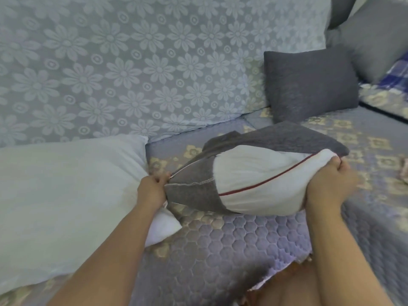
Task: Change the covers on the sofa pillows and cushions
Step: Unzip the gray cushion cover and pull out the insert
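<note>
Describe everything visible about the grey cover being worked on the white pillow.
The grey cover looks like soft, textured woven fabric with a pale stitched seam. It sheathes only the left part of a white pillow with red piping, and its open edge runs across the pillow. A flap lies over the top. The left hand pinches its corner; the right hand grips the pillow's bare end above the quilted sofa seat.
</note>
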